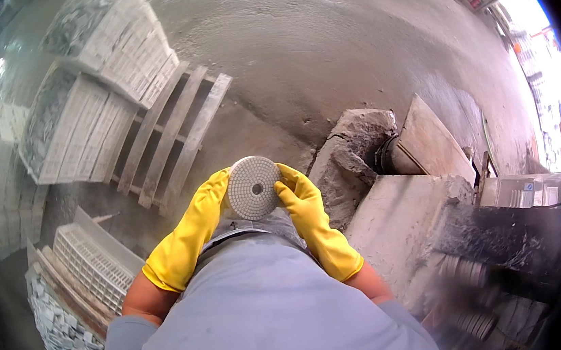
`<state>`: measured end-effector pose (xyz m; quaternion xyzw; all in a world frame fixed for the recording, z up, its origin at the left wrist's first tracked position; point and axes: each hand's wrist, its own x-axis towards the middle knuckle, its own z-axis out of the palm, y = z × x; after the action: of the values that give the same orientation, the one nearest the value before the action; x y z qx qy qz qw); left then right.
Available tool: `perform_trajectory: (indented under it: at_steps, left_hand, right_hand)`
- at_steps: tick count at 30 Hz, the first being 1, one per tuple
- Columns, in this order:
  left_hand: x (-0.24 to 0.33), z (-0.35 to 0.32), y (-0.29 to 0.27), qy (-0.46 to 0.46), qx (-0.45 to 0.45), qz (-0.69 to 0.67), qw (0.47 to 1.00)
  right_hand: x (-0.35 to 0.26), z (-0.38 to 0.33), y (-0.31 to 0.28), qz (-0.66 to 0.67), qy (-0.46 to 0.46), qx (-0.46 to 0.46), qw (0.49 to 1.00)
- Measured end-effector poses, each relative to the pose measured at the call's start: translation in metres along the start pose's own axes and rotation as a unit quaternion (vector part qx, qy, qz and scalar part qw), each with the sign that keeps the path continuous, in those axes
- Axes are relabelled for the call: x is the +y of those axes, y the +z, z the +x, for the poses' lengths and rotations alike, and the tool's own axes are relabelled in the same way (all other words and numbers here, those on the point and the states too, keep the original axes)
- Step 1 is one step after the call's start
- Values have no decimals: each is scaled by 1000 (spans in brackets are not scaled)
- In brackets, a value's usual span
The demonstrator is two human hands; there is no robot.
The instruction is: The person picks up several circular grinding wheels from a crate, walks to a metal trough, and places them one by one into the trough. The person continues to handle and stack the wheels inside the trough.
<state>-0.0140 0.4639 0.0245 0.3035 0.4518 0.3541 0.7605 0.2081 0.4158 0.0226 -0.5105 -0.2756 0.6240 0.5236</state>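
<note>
I hold a round grey polishing pad point(254, 188) in front of my body, its face patterned with small square segments and a dark hole at the centre. Both hands wear long yellow rubber gloves. My left hand point(209, 199) grips the pad's left edge, most of its fingers hidden behind the disc. On the opposite edge, my right hand point(302, 196) is closed with the thumb near the face and fingers curled round the rim. The pad is tilted so its segmented face shows to me.
Slatted wooden pallet point(173, 128) and stacks of pale stone pieces point(74, 128) stand at left. A white plastic crate point(92, 266) and a heap of stone chips point(68, 334) lie nearer. Rough concrete blocks point(398, 224), a leaning slab point(430, 139) and a clear plastic box point(525, 190) are at right.
</note>
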Motion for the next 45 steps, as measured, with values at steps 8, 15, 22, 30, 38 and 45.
perform_trajectory:
  at_steps: [8, 15, 22, 30, 38, 45]
  left_hand:
    - [45, 75, 21, 37, 48, -21, 998]
    - [76, 151, -18, 37, 66, -13, 997]
    - [131, 228, -41, -32, 50, -10, 998]
    - [205, 323, -17, -39, -30, 37, 998]
    - [279, 433, 30, -23, 56, 187, 980]
    - [350, 525, 84, 159, 101, 167, 968]
  right_hand:
    - [-55, 98, 6, -77, 70, -16, 994]
    - [-96, 179, 42, -117, 89, -26, 989]
    - [-140, 258, 1, -192, -20, 67, 979]
    - [-178, 345, 55, -243, 129, -17, 961]
    - [-248, 488, 49, -290, 162, 53, 942]
    - [-313, 624, 14, -242, 74, -82, 964]
